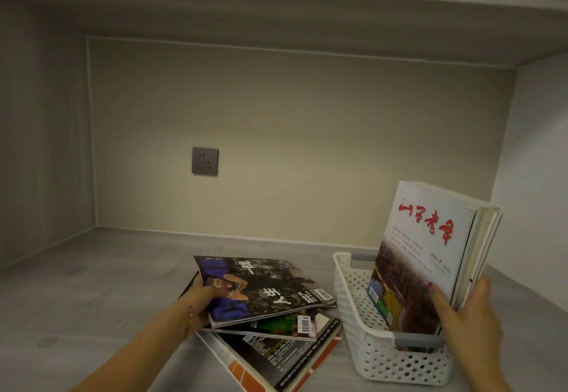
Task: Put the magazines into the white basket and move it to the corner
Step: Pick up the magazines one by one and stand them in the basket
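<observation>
Over the white basket (pixel 362 315), my right hand (pixel 467 315) grips a bundle of magazines (pixel 430 238) standing inside it. Left hand (pixel 199 302) clutches the top magazine (pixel 261 287) of 3 on the worktop (pixel 92 284). Corner move not yet done.

Lowest magazine (pixel 273 361), at 6 o'clock: near corner cut off by the bottom edge, upper part covered by two magazines above it. Upright bundle (pixel 430 256): foot hidden inside the white basket (pixel 362 327). Small cover print: illegible
</observation>
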